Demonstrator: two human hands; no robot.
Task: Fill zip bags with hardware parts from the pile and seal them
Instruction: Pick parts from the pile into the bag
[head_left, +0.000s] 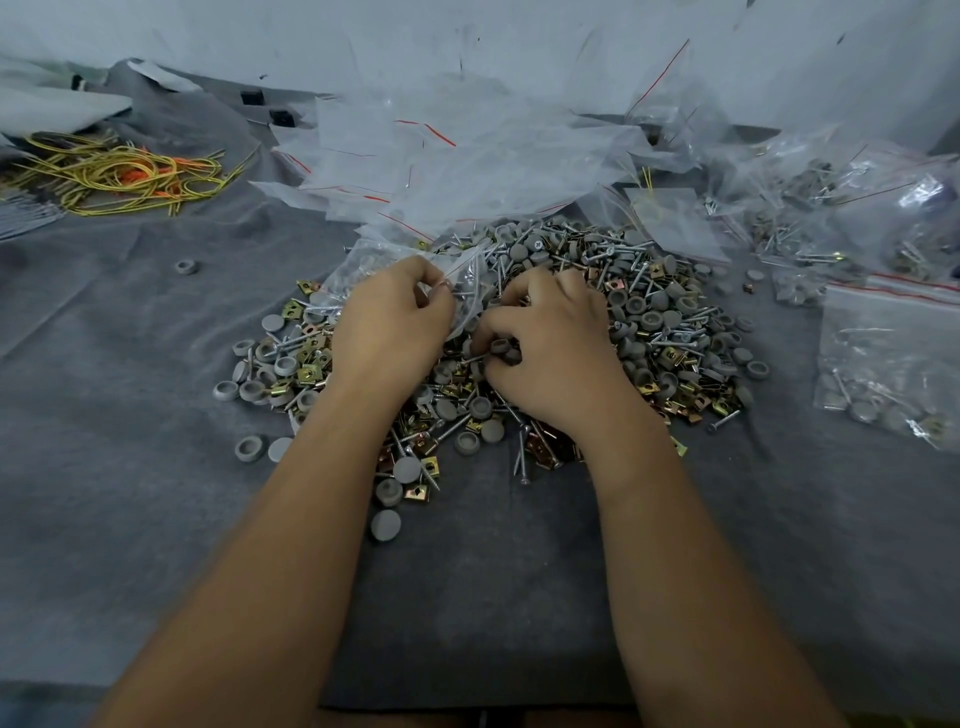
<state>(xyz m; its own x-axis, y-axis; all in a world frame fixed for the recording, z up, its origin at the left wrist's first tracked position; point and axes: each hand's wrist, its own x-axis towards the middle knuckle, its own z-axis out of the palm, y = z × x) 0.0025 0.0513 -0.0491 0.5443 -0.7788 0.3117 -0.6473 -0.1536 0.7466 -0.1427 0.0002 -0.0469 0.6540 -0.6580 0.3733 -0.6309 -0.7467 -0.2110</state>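
Two hands down in the pile (519, 332) at frame center, a big heap of grey caps, screws and brass-coloured clips on the grey cloth (130, 467). Left hand (389, 322), center-left, fingers curled and pinching the rim of a clear bag (457, 280), which lies on the pile's upper-left part w/ some screws visible inside. Right hand (550, 348), just right of the left hand, fingers curled in over the heap, thumb and fingertips closed round a grey cap (501, 347) at the pile's middle. Hands nearly touching, bag between and above them.

Behind the pile, upper center: a loose stack of empty bags (467, 156) w/ red zip strips. Upper right: filled bags (831, 208) heaped together, parts showing through. Right edge, mid-frame: one filled bag (893, 358) lying flat on the cloth, red strip at its top, apart from the pile. Upper left: a tangle of yellow and orange ties (119, 176). A stray cap (184, 267) sits alone on the cloth left of the pile; a few more caps scattered at the pile's lower-left edge. White wall (467, 36) across the top.
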